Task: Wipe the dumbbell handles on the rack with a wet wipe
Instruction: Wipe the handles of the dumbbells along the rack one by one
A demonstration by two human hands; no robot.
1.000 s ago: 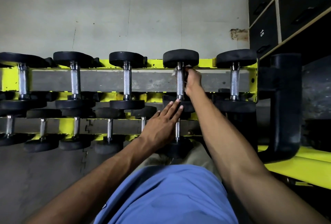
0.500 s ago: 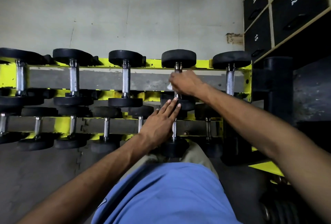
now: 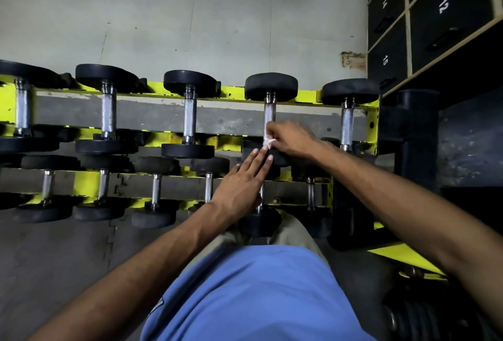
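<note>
Dim gym light, wide-angle bend at the edges.
The pale wall (image 3: 190, 27) behind is the brightest area; the chrome dumbbell handles (image 3: 189, 120) carry soft highlights and the wet wipe (image 3: 268, 143) shows as a small white patch. The lower tier of the yellow rack (image 3: 84, 185) and the numbered black boxes (image 3: 451, 22) sink into shadow. Rack rails bow toward the frame's sides. The right forearm (image 3: 394, 201) and blue shirt (image 3: 258, 300) look soft, slightly smeared.

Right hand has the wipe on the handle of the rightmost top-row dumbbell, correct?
No. The head view shows the right hand holding the wipe on the handle of the second top-row dumbbell from the right, not the rightmost dumbbell.
</note>
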